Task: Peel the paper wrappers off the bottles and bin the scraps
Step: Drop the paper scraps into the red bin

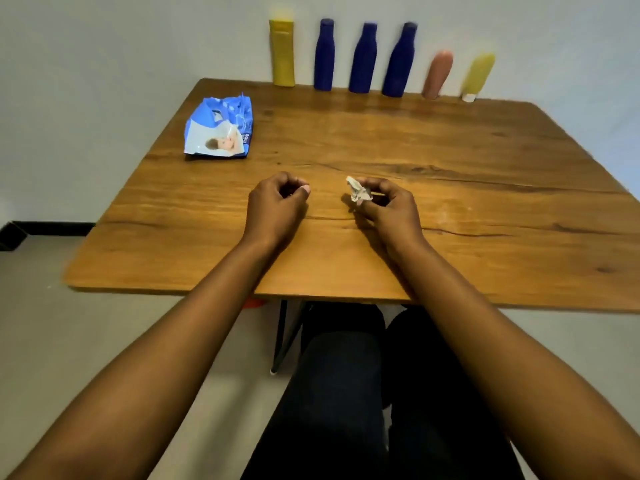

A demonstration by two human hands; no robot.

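Scrap balled up and pinched tight in the grip of the right hand over mid-worktop, surely ready for a bin nowhere in sight. Left hand mid-worktop too, clenched, seemingly empty. Bottles line the worktop's far edge.

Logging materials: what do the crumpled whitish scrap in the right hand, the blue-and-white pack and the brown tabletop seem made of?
Crumpled whitish scrap, pinched by the right hand: likely thin matte paper, holding sharp creases. Blue-and-white pack: probably glossy plastic film, from its sheen and soft wrinkles. Brown tabletop: wood or wood-look laminate, satin, with grain lines and knots.
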